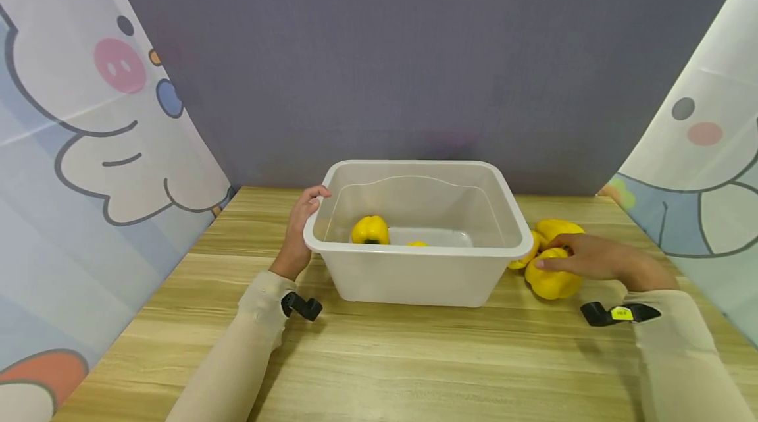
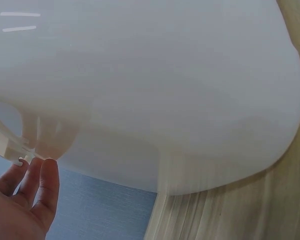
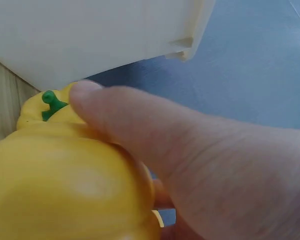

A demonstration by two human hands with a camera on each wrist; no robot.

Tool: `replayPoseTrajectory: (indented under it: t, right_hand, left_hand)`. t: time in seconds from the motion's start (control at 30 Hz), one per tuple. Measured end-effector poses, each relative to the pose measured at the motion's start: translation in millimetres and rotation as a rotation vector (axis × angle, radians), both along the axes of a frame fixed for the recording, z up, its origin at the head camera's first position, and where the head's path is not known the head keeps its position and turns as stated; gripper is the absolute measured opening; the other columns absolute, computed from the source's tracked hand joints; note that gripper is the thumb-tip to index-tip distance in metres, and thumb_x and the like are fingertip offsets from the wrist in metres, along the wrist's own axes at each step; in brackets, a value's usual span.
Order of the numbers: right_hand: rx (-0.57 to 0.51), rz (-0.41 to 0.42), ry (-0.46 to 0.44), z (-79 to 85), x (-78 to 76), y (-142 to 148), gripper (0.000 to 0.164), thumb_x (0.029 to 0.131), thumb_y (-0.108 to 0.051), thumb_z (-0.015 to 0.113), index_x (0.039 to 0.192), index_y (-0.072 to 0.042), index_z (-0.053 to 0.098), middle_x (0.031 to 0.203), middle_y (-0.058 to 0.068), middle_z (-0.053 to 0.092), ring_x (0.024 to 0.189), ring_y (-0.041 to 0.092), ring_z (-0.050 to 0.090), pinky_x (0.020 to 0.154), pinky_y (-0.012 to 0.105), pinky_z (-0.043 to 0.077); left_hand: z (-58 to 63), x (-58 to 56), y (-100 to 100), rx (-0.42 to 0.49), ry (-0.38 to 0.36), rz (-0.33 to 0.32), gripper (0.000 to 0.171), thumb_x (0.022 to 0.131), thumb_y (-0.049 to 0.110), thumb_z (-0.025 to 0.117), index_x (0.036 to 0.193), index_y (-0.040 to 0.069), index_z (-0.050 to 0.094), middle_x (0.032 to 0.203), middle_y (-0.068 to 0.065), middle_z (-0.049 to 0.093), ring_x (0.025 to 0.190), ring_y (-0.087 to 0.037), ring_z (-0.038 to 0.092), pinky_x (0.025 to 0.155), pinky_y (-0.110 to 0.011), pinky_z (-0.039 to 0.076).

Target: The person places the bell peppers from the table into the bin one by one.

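A white plastic bin stands on the wooden table. My left hand grips its left rim, with fingertips at the lip in the left wrist view. Inside the bin lies a yellow bell pepper, and the top of another yellow piece shows over the front rim. To the right of the bin, my right hand holds a yellow bell pepper, thumb on the near side and other fingers mostly hidden behind it. Behind it sit a second pepper with a green stem and another yellow one.
The wooden table runs back to a dark grey panel. Cartoon-printed cloths hang on the left and right. Each sleeve carries a black wrist strap.
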State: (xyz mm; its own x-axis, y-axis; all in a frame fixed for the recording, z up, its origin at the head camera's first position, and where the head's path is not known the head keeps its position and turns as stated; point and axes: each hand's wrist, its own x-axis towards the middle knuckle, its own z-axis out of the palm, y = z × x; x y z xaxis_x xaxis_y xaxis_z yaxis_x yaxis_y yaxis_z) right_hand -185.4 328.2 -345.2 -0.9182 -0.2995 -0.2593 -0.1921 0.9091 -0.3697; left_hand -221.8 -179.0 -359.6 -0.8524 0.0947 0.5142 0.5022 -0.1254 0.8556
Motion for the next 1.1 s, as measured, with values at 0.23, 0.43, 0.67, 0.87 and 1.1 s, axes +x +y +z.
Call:
replayPoseTrajectory:
  t: [0.23,0.43,0.67,0.87,1.1]
  right_hand:
    - [0.001,-0.005,-0.040,-0.7,0.4,-3.4,0.083,0.090,-0.058,0.064,0.134,0.010,0.049,0.124,0.026,0.060,0.109,0.043,0.057,0.087,0.062,0.045]
    - [0.004,-0.010,-0.043,1.6,1.6,-0.5,0.083,0.089,-0.057,0.066,0.132,0.011,0.050,0.120,0.024,0.061,0.105,0.039,0.057,0.086,0.059,0.047]
    - [0.037,-0.001,0.030,7.4,4.1,4.8,0.078,0.090,-0.056,0.065,0.128,0.011,0.052,0.112,0.019,0.064,0.097,0.035,0.060,0.081,0.054,0.049]
    - [0.034,0.007,0.072,12.4,5.0,6.1,0.074,0.090,-0.054,0.066,0.126,0.010,0.055,0.110,0.016,0.066,0.096,0.034,0.061,0.079,0.052,0.050]
    - [0.035,-0.020,0.088,16.4,7.6,8.2,0.075,0.089,-0.056,0.066,0.121,0.012,0.054,0.104,0.014,0.066,0.090,0.030,0.060,0.074,0.046,0.051]
  left_hand:
    - [1.0,0.2,1.3,0.002,-0.005,0.005,0.026,0.101,0.026,0.039,0.112,0.009,0.055,0.114,-0.016,0.049,0.093,-0.030,0.052,0.074,-0.028,0.050]
    - [0.3,-0.8,1.4,0.000,-0.007,0.009,0.027,0.100,0.027,0.039,0.112,0.008,0.054,0.113,-0.016,0.050,0.092,-0.030,0.053,0.073,-0.029,0.050]
    - [0.8,0.2,1.2,0.005,-0.005,-0.003,0.024,0.101,0.027,0.039,0.111,0.012,0.054,0.112,-0.018,0.049,0.090,-0.029,0.052,0.071,-0.026,0.049]
    - [1.4,1.9,0.8,-0.002,0.004,-0.005,0.025,0.102,0.026,0.038,0.112,0.009,0.053,0.113,-0.016,0.049,0.093,-0.028,0.053,0.074,-0.029,0.050]
    - [1.0,1.4,-0.1,-0.008,0.009,-0.006,0.027,0.102,0.024,0.037,0.113,0.004,0.051,0.113,-0.015,0.049,0.093,-0.027,0.053,0.075,-0.029,0.050]
